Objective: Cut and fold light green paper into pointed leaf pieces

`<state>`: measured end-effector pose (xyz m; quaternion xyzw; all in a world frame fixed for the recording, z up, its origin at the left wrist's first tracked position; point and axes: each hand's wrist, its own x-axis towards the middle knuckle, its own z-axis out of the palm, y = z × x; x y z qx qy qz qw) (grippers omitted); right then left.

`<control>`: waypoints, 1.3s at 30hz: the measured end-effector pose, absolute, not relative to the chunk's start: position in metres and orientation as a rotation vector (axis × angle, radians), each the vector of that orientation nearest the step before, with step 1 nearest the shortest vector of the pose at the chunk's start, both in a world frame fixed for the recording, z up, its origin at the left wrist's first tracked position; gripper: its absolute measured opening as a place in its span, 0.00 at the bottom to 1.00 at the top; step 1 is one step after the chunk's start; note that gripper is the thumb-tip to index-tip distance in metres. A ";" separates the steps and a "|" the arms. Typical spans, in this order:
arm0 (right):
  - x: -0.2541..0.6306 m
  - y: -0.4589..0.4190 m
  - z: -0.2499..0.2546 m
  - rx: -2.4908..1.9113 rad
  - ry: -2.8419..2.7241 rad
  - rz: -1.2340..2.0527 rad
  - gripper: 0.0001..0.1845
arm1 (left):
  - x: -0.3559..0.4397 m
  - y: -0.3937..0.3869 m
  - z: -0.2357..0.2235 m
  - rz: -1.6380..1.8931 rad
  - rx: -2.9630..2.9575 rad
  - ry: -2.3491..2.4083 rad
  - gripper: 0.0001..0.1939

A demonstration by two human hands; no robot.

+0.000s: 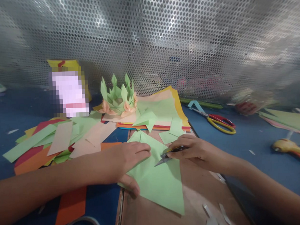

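A sheet of light green paper (164, 184), folded near its upper part, lies on a brown cardboard board (194, 189). My left hand (122, 162) rests on its left side, fingers laid over the paper and thumb spread apart near its lower left edge. In my right hand (193, 150) is a utility knife (163, 159), its pointed blade over the green sheet and angled down to the left. Whether the blade tip touches the paper I cannot tell. Smaller green paper pieces (171, 133) lie just beyond my right hand.
Behind the board stands a green and peach folded-paper crown (118, 97), beside a stack of coloured sheets (162, 108). Paper strips (42, 139) pile up at left. Scissors (219, 122) and a yellow-handled tool (289, 146) lie at right. A perforated metal panel (147, 37) closes the back.
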<state>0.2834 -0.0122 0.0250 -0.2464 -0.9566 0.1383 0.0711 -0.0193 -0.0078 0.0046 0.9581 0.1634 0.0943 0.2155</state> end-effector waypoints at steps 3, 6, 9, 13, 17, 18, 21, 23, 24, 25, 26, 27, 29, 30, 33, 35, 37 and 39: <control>0.282 -0.013 0.026 -0.761 -2.891 0.427 0.25 | -0.019 -0.007 0.002 0.278 2.654 0.442 0.39; 0.287 -0.010 0.027 -0.726 -2.932 0.456 0.26 | -0.020 -0.008 0.002 0.294 2.652 0.443 0.39; 0.291 -0.008 0.026 -0.690 -2.933 0.434 0.27 | -0.020 -0.009 0.004 0.297 2.647 0.443 0.39; 0.288 -0.010 0.025 -0.706 -2.931 0.393 0.26 | -0.019 -0.009 0.005 0.271 2.648 0.452 0.38; 0.285 -0.013 0.027 -0.730 -2.955 0.407 0.26 | -0.019 -0.009 0.006 0.262 2.651 0.457 0.38; 0.285 -0.012 0.028 -0.724 -2.960 0.423 0.26 | -0.019 -0.009 0.007 0.254 2.650 0.461 0.38; 0.286 -0.012 0.029 -0.708 -2.962 0.446 0.27 | -0.019 -0.009 0.009 0.235 2.647 0.478 0.38; 0.285 -0.012 0.029 -0.706 -2.957 0.429 0.27 | -0.018 -0.009 0.010 0.230 2.645 0.481 0.38; 0.284 -0.013 0.028 -0.706 -2.953 0.416 0.26 | -0.018 -0.009 0.010 0.233 2.646 0.481 0.37; 0.283 -0.014 0.028 -0.705 -2.949 0.406 0.26 | -0.018 -0.009 0.010 0.239 2.645 0.476 0.37; 0.281 -0.015 0.028 -0.702 -2.943 0.401 0.26 | -0.018 -0.008 0.010 0.252 2.644 0.467 0.37; 0.279 -0.016 0.028 -0.700 -2.937 0.400 0.25 | -0.018 -0.008 0.009 0.267 2.643 0.459 0.38; 0.276 -0.018 0.030 -0.683 -2.932 0.421 0.25 | -0.018 -0.008 0.007 0.290 2.635 0.449 0.37; 0.275 -0.018 0.032 -0.675 -2.935 0.441 0.25 | -0.019 -0.008 0.007 0.299 2.632 0.443 0.37; 0.273 -0.019 0.035 -0.658 -2.947 0.496 0.25 | -0.020 -0.008 0.005 0.309 2.624 0.441 0.36; 0.272 -0.019 0.035 -0.662 -2.942 0.496 0.24 | -0.020 -0.008 0.005 0.313 2.619 0.432 0.36; 0.270 -0.021 0.035 -0.667 -2.930 0.471 0.24 | -0.019 -0.007 0.004 0.323 2.613 0.422 0.37; 0.268 -0.022 0.034 -0.659 -2.921 0.462 0.24 | -0.019 -0.007 0.005 0.321 2.610 0.427 0.37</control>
